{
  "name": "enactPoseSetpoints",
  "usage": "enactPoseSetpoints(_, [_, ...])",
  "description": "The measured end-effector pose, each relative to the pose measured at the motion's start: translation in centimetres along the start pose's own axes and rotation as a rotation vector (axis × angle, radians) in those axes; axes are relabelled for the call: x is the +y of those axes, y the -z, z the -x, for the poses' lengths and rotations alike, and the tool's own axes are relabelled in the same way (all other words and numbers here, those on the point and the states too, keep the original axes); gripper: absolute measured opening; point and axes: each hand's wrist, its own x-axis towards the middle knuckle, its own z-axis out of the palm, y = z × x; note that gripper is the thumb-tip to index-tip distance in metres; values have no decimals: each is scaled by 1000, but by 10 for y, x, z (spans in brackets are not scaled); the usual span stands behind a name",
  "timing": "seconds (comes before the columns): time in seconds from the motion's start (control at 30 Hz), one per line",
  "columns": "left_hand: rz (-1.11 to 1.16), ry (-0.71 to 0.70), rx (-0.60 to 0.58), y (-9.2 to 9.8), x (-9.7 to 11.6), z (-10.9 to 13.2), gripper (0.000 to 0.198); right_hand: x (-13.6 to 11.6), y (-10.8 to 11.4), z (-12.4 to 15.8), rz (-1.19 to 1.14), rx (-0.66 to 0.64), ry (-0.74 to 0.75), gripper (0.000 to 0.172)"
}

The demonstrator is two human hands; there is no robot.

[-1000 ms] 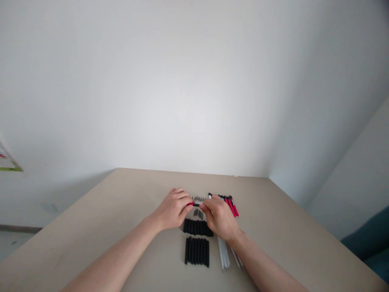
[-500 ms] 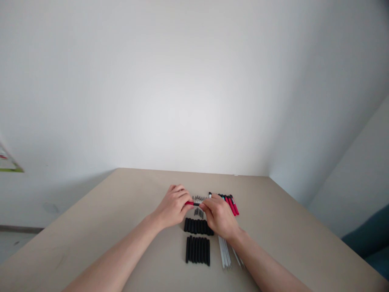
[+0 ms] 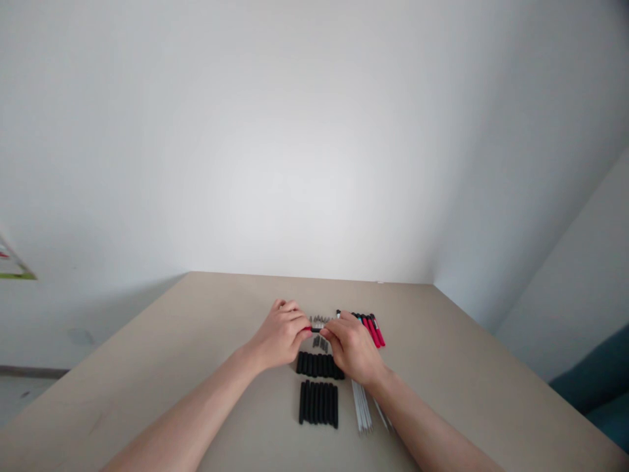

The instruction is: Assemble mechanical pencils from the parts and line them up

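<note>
**Both hands on one pen**

My left hand and right hand pinch a slim red-and-black plastic pen between them, just above the beige counter. Nearer me lie rows of black tubular pen barrels, with thin white refills to their right.

walls: plain white | table: beige | far right: perhaps a teal seat
</note>
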Motion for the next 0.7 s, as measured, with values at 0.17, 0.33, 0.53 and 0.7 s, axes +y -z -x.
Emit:
enactPoseSetpoints(0.17, [1, 9, 15, 1, 1, 0, 19, 1, 0, 0, 8, 2, 6, 28])
enactPoseSetpoints(0.33, [13, -8, 11, 0, 0, 0, 20, -1, 2, 0, 8, -10, 19, 28])
enactPoseSetpoints(0.53, [32, 36, 31, 2, 2, 0, 12, -2, 4, -2, 19, -6, 8, 31])
enactPoseSetpoints(0.7, [22, -12, -14, -1, 2, 0, 20, -2, 3, -2, 18, -15, 15, 30])
